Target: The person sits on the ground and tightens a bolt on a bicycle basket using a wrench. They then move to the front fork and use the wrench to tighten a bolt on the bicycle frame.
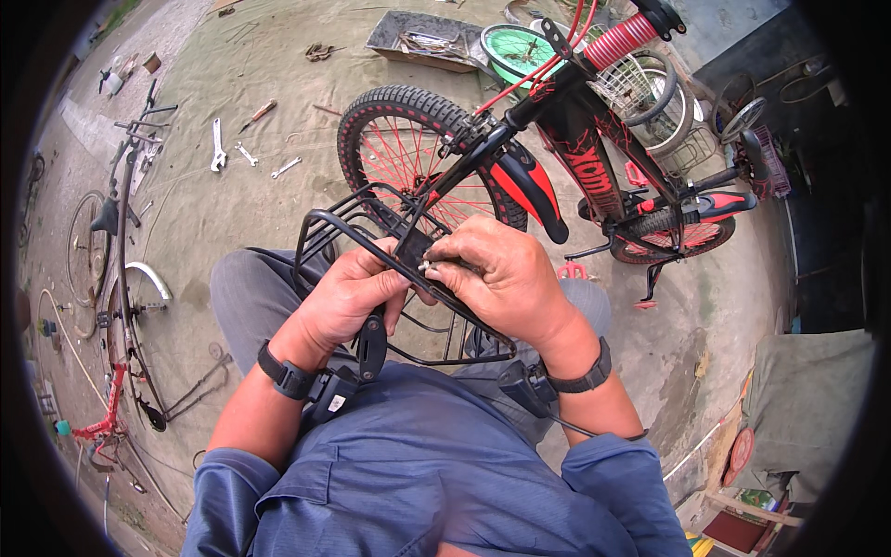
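A black wire front rack, basket-like in shape, sits in front of me by the front wheel of a black and red bicycle. My left hand is closed, its thumb and fingers gripping the rack by a flat black plate. From the right, my right hand pinches a small light metal fastener against that plate; whether it is a bolt or a nut is hard to make out. A black slotted bracket shows just below my left hand.
On the green ground cloth lie a large wrench, smaller wrenches and a screwdriver. A grey tool tray stands beyond the tyre. Bicycle frames and parts line the left; a white wire basket is at the right.
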The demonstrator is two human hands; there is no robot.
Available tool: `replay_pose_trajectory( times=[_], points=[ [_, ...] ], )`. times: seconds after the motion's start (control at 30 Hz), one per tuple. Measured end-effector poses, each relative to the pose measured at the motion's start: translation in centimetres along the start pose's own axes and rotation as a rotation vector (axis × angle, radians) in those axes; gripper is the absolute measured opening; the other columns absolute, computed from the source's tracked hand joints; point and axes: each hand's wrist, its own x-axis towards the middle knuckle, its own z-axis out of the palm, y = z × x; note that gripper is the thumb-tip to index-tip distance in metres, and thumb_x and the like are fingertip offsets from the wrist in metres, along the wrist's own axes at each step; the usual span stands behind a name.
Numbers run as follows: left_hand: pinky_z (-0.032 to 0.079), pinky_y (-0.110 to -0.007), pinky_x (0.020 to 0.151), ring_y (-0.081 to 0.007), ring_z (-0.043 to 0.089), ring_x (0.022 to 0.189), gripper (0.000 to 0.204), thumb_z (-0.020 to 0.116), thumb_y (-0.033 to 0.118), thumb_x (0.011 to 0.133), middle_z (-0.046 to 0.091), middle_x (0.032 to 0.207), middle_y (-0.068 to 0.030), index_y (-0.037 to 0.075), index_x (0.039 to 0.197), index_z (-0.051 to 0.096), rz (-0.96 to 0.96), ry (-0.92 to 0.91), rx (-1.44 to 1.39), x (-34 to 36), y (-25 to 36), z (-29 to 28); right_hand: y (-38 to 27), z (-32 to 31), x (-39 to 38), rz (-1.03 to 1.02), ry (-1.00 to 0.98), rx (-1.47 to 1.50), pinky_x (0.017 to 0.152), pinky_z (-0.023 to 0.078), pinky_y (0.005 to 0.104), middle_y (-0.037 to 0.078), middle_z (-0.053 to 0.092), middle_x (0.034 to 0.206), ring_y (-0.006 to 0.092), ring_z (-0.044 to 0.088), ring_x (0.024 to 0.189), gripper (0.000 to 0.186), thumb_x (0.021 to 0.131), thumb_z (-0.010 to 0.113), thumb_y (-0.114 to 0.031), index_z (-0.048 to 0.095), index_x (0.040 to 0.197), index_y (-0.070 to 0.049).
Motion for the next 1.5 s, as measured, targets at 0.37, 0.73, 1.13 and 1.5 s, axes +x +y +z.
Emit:
replay_pose_trajectory(
  times=[0.37, 0.73, 1.13, 1.5],
  points=[
    [0.043, -0.024, 0.046, -0.0125, 0.058, 0.052, 0.02, 0.067, 0.02, 0.099, 0.063, 0.073, -0.0034, 0.003, 0.11, 0.062, 0.035, 0.071, -0.012, 0.2, 0.0, 0.5, 0.0, 0.3, -0.2, 0.029, 0.0, 0.036, 0.062, 0.048, 0.033, 0.01, 0.062, 0.079, 0.0214, 0.061, 0.069, 0.013, 0.083, 0.078, -0.002, 0.07, 0.093, -0.001],
    [0.044, -0.023, 0.047, -0.0125, 0.058, 0.053, 0.026, 0.07, 0.023, 0.097, 0.062, 0.075, -0.0026, 0.003, 0.11, 0.061, 0.009, 0.073, 0.001, 0.0, 0.5, 0.9, 0.0, 0.5, -0.3, 0.034, -0.003, 0.055, 0.063, 0.049, 0.0315, 0.009, 0.064, 0.08, 0.0186, 0.062, 0.072, 0.016, 0.083, 0.08, -0.006, 0.071, 0.095, 0.0],
    [0.045, -0.023, 0.049, -0.0116, 0.058, 0.054, 0.023, 0.07, 0.022, 0.097, 0.062, 0.078, -0.002, 0.004, 0.108, 0.061, -0.018, 0.079, 0.008, -0.1, 0.4, 1.2, -0.3, 0.0, -0.6, 0.073, -0.018, 0.054, 0.065, 0.052, 0.0319, 0.01, 0.07, 0.082, 0.0199, 0.066, 0.071, 0.015, 0.089, 0.077, -0.01, 0.073, 0.099, 0.0],
    [0.048, -0.022, 0.049, -0.0106, 0.059, 0.053, 0.012, 0.063, 0.01, 0.1, 0.073, 0.091, -0.0105, 0.002, 0.109, 0.062, 0.014, 0.066, 0.009, -0.1, 0.1, 0.5, -0.3, -0.8, -1.3, 0.071, -0.059, 0.064, 0.063, 0.052, 0.0368, 0.015, 0.069, 0.08, 0.0292, 0.067, 0.07, 0.02, 0.09, 0.076, -0.02, 0.074, 0.097, -0.001]
  ],
)
